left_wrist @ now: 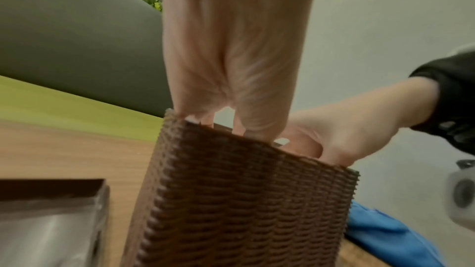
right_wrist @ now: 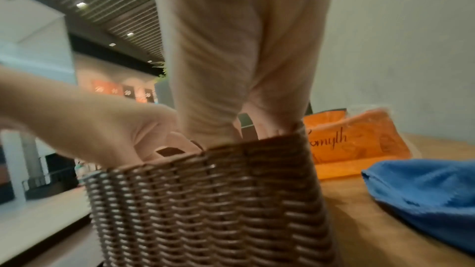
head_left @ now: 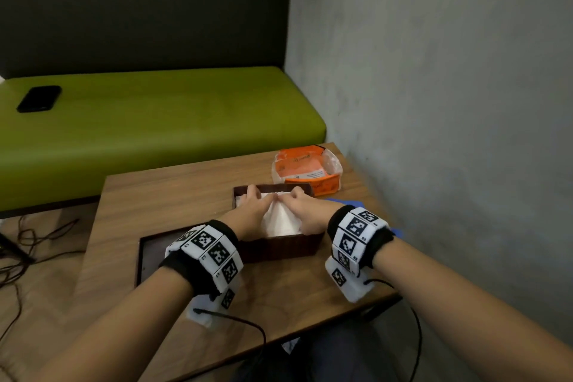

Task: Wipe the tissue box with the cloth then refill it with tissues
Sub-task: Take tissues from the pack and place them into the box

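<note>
1. The tissue box (head_left: pixel 279 246), a brown woven box with its top open, stands on the wooden table (head_left: pixel 173 195), and everything below is placed from it.
2. White tissues (head_left: pixel 283 220) fill the box.
3. The left hand (head_left: pixel 255 214) reaches into the box from its near left side, fingers curled and pinching the top tissue.
4. The right hand (head_left: pixel 305 211) reaches in from the near right side and pinches the same tissue just beside the left fingers.
5. The blue cloth (right_wrist: pixel 424 194) lies on the table just right of the box.
6. An orange tissue pack (head_left: pixel 308 172), torn open, sits behind the box to the right.
7. The box's dark lid (head_left: pixel 145 257) lies flat to the left, partly hidden by the left wrist.
</note>
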